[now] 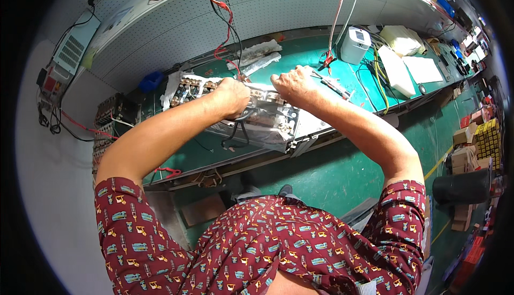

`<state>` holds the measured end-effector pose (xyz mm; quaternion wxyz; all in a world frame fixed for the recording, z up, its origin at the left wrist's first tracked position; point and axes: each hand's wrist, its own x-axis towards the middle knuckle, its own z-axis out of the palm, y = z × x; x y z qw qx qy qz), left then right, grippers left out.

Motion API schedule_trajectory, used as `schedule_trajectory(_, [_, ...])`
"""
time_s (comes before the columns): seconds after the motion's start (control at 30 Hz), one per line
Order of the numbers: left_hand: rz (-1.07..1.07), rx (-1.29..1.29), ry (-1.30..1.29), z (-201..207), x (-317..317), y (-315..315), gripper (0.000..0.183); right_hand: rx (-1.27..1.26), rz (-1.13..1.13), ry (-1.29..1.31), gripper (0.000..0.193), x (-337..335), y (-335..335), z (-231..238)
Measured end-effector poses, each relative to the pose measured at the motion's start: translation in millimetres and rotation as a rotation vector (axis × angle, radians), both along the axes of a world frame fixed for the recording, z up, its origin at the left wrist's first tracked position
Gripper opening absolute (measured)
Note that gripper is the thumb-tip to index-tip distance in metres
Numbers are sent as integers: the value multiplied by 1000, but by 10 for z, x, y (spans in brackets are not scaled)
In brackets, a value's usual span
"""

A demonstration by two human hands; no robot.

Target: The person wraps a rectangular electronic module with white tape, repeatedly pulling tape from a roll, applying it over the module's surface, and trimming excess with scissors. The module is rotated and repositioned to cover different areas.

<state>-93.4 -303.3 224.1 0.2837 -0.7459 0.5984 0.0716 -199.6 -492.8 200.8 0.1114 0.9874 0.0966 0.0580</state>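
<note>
On the bench in front of me lies a long assembly (270, 121) with rows of copper-coloured terminals, partly covered in clear plastic film. Over its far side my left hand (234, 97) is closed, fingers curled in; its contents are hidden. To its right my right hand (294, 85) is also closed, just past the assembly's far right edge, and whatever it grips cannot be made out. A pale strip shows between the two fists, but I cannot tell whether either holds it. Black cable (235, 134) hangs over the assembly's near side.
The green bench (308, 51) carries a white box-shaped device (355, 45), a white foam block (396, 72) and papers. Red clip leads (327, 59) hang from above. A red-handled tool (170, 173) lies at the near left edge. Boxes and a black bin (461, 186) stand to the right.
</note>
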Motion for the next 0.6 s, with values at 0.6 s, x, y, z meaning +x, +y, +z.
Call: schedule_trajectory(0.6, [483,-1114,342,13,498,1449,30,1703,-294,-161,56,-777,-971,-82])
